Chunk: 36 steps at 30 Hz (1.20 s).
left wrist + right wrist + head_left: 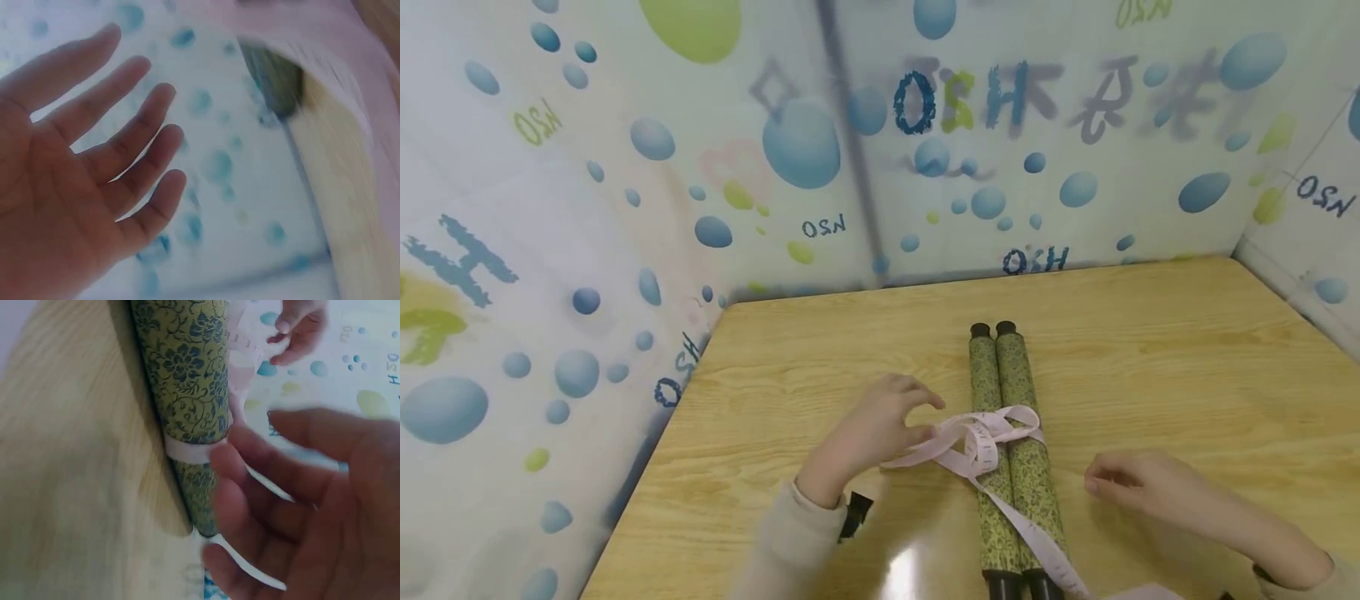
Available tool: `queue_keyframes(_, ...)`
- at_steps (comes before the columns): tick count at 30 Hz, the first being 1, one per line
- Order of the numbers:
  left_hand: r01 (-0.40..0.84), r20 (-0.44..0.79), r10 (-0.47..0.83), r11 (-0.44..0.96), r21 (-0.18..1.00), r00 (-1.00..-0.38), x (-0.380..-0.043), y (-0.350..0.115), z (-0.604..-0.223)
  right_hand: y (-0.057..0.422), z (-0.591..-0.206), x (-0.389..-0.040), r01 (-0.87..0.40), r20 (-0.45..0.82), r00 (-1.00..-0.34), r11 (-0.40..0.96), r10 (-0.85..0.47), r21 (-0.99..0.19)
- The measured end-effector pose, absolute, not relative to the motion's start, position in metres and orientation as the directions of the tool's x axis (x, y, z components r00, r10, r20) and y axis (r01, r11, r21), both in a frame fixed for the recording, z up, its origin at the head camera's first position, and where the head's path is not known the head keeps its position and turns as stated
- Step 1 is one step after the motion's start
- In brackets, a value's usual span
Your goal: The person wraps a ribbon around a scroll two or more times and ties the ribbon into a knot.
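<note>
Two rolled scrolls, a left one point(984, 375) and a right one point(1017, 375), lie side by side on the table, in green-gold floral brocade with black end knobs. A pink tape measure point(981, 450) runs round them and forms loose loops on top, one tail trailing toward the front right. My left hand point(876, 421) hovers left of the loops, its thumb overlapping the tape in the head view; the left wrist view shows its fingers point(140, 119) spread with nothing held. My right hand point(1157, 483) stays right of the scrolls, fingers loosely bent, holding nothing.
The light wood table point(760, 400) meets a fabric wall point(865, 225) printed with blue and green bubbles at its back and left. A small black piece point(854, 515) shows beside the left cuff. Bright glare lies on the tabletop near the front.
</note>
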<state>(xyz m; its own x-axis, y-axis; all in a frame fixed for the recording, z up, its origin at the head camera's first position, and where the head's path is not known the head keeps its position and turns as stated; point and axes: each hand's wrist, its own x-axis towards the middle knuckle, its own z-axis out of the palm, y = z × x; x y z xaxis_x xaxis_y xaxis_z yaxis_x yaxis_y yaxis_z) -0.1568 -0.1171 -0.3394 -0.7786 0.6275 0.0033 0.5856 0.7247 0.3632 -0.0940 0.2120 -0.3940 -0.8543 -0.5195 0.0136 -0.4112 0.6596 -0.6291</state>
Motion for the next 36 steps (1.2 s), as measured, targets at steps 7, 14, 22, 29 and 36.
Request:
queue_keyframes(7, 0.86, 0.008, 0.86, 0.511, -0.008, -0.511, -0.124, -0.068, -0.349, 0.177, -0.374, -0.125, -0.221, -0.002, -0.96, 0.767, -0.278, -0.602)
queue_keyframes(14, 0.886, 0.126, 0.893, 0.447, -0.125, -0.433, -0.119, -0.064, -0.363, 0.155, -0.375, -0.141, -0.198, 0.009, -0.971, 0.781, -0.239, -0.592)
queue_keyframes(22, 0.903, 0.14, 0.902, 0.421, -0.082, -0.408, -0.122, -0.061, -0.358, 0.15, -0.381, -0.148, -0.19, 0.017, -0.971, 0.732, -0.237, -0.655)
queue_keyframes(29, 0.879, 0.218, 0.853, 0.47, 0.074, -0.475, -0.123, -0.055, -0.348, 0.148, -0.382, -0.144, -0.172, 0.035, -0.978, 0.694, -0.207, -0.699)
queue_keyframes(36, 0.889, 0.267, 0.848, 0.433, 0.148, -0.458, -0.128, -0.048, -0.35, 0.146, -0.38, -0.138, -0.181, 0.065, -0.978, 0.662, -0.197, -0.727)
